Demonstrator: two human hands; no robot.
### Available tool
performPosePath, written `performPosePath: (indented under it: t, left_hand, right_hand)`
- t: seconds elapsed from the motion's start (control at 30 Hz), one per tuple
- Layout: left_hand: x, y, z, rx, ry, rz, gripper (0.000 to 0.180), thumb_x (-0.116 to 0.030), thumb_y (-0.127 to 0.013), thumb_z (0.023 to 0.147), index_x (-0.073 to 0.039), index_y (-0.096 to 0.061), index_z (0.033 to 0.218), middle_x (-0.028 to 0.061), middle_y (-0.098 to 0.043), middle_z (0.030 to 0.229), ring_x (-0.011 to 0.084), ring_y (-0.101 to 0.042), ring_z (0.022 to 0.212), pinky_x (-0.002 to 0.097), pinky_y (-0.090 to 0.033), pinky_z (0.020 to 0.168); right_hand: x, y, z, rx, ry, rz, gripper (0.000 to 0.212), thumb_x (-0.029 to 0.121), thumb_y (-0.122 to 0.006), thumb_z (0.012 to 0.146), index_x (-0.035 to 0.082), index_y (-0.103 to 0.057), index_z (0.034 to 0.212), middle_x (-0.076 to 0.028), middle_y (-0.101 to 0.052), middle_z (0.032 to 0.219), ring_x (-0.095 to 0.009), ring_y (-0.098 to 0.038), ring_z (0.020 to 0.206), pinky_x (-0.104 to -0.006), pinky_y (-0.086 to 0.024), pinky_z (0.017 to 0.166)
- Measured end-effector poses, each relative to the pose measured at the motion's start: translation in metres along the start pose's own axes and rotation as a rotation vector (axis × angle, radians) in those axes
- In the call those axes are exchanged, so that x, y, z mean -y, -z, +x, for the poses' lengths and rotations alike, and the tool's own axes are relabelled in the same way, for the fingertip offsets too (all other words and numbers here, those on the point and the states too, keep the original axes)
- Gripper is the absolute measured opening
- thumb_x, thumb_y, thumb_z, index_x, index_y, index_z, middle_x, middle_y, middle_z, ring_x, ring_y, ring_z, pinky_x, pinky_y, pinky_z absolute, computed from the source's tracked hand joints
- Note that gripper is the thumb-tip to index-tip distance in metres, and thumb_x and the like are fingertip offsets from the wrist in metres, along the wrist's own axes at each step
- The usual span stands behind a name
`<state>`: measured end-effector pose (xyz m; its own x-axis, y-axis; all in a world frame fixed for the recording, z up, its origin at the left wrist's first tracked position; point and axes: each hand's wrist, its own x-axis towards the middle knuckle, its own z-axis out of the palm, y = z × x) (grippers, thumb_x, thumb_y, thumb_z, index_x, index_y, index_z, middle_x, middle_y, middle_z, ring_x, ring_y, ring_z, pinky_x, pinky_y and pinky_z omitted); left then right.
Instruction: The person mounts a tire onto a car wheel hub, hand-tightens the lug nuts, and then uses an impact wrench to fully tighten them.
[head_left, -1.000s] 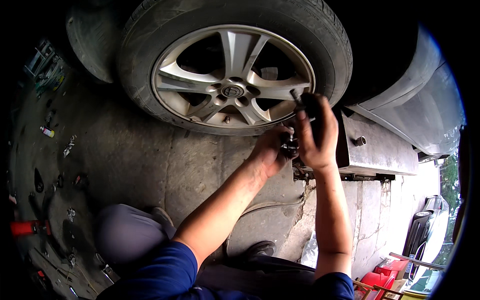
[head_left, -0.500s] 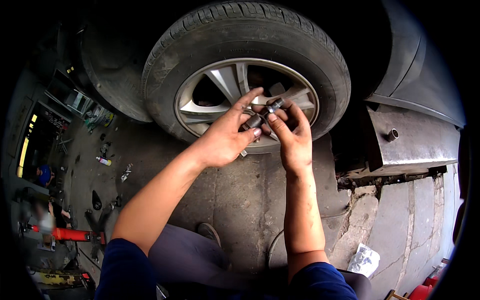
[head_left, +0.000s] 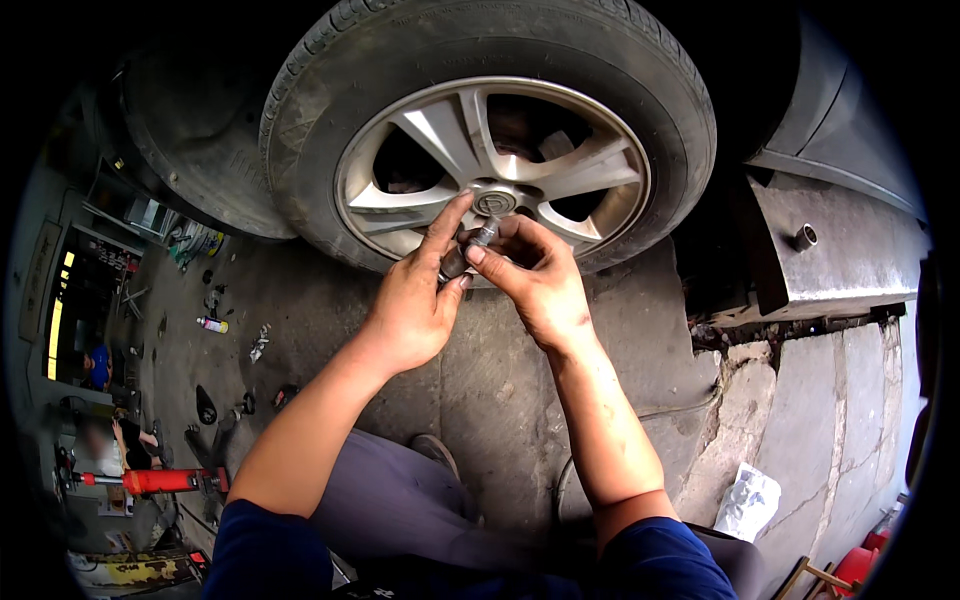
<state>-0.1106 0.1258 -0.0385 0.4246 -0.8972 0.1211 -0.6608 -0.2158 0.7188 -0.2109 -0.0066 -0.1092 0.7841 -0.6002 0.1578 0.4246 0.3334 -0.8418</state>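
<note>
My left hand (head_left: 415, 305) is closed round a dark cylindrical socket (head_left: 453, 264), its index finger stretched up toward the wheel hub. Just beside it, my right hand (head_left: 535, 272) pinches a short shiny metal lug nut (head_left: 484, 233) between thumb and fingers. The nut's lower end meets the socket's mouth; whether it sits inside, the fingers hide. Both hands are in front of a silver alloy wheel (head_left: 440, 140), below its round centre cap (head_left: 494, 203). A black tyre (head_left: 320, 150) surrounds the rim.
Another socket (head_left: 806, 237) stands on a grey metal ledge (head_left: 850, 270) at right. A crumpled white bag (head_left: 748, 502) and a thin hose (head_left: 660, 411) lie on the concrete floor. At left are a spray can (head_left: 212, 325), a red jack (head_left: 165, 481) and another person (head_left: 98, 367).
Both hands have moved left and slightly down in the picture, bringing the lug nut against the socket. The wheel's centre cap has come into view above them. The whole view has shifted a little.
</note>
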Motion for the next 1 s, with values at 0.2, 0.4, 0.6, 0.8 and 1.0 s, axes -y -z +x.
performPosePath:
  t: [0.2, 0.4, 0.6, 0.8, 1.0]
  left_hand:
    - [0.015, -0.003, 0.003, 0.020, 0.041, 0.000, 0.086, 0.013, -0.057, 0.096, -0.018, -0.024, 0.169, 0.0223, -0.048, 0.160, 0.0357, -0.056, 0.143, 0.0415, -0.050, 0.114]
    - [0.010, 0.005, 0.010, 0.038, 0.169, 0.141, 0.085, 0.014, -0.055, 0.096, -0.018, -0.024, 0.169, 0.0230, -0.053, 0.155, 0.0333, -0.062, 0.137, 0.0435, -0.051, 0.114]
    - [0.032, 0.003, 0.005, 0.024, 0.117, -0.084, 0.087, 0.012, -0.058, 0.096, -0.017, -0.022, 0.170, 0.0191, -0.061, 0.145, 0.0165, -0.071, 0.104, 0.0319, -0.057, 0.098]
    - [0.031, 0.019, -0.001, 0.074, 0.309, -0.442, 0.051, -0.001, -0.063, 0.100, -0.003, -0.053, 0.149, 0.0100, -0.068, 0.125, 0.0024, -0.054, 0.081, 0.0188, -0.047, 0.067]
    - [0.047, 0.028, 0.002, 0.035, 0.528, -0.832, 0.029, -0.003, -0.063, 0.103, 0.000, -0.060, 0.131, 0.0076, -0.065, 0.110, 0.0020, -0.049, 0.072, 0.0182, -0.042, 0.058]
  right_hand:
    - [-0.028, -0.013, 0.002, -0.121, 0.013, -0.022, 0.026, 0.011, -0.086, 0.090, 0.001, -0.067, 0.105, -0.001, -0.062, 0.095, -0.010, -0.059, 0.089, -0.0264, -0.052, 0.080]
    - [-0.040, -0.022, 0.005, -0.115, 0.042, -0.073, 0.031, 0.011, -0.085, 0.091, -0.003, -0.067, 0.112, 0.000, -0.064, 0.090, -0.010, -0.059, 0.088, -0.0263, -0.052, 0.081]
    - [-0.053, -0.030, 0.002, -0.098, -0.012, -0.046, 0.037, 0.014, -0.073, 0.102, -0.005, -0.062, 0.132, -0.007, -0.070, 0.108, -0.012, -0.064, 0.095, -0.0284, -0.055, 0.086]
    - [-0.030, 0.008, 0.017, -0.272, -0.139, 0.175, 0.041, 0.015, -0.059, 0.110, -0.013, -0.051, 0.140, -0.016, -0.069, 0.110, -0.020, -0.074, 0.085, -0.0321, -0.065, 0.077]
    - [-0.027, 0.024, 0.037, -0.461, -0.133, 0.402, 0.032, 0.014, -0.075, 0.101, -0.009, -0.059, 0.117, -0.013, -0.070, 0.099, -0.020, -0.074, 0.079, -0.0343, -0.067, 0.077]
